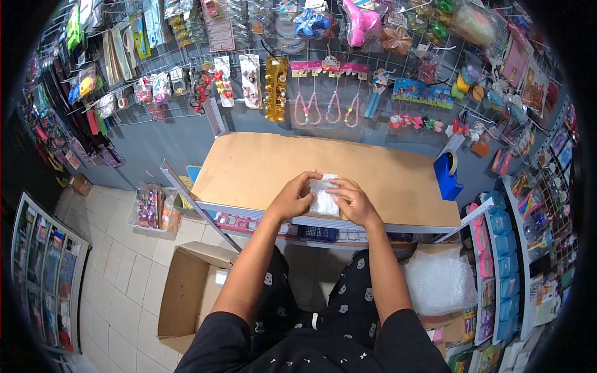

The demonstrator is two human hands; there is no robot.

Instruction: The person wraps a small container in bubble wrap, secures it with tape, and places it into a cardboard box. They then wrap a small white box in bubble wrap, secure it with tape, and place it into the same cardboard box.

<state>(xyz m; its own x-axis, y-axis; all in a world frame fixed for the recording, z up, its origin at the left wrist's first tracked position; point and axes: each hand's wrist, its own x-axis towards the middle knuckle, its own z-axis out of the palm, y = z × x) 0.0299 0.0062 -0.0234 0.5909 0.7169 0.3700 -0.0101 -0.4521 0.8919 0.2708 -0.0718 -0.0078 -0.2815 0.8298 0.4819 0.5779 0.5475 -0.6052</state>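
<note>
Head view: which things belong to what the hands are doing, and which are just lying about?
In use: white packet, left hand, right hand, brown tabletop.
Lying about: blue tape dispenser, open cardboard box, bubble wrap, hanging accessories.

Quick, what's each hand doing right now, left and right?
Left hand: fingers closed, pinching the left edge of the white packet.
Right hand: fingers closed, pinching the same white packet at its right edge.
</note>
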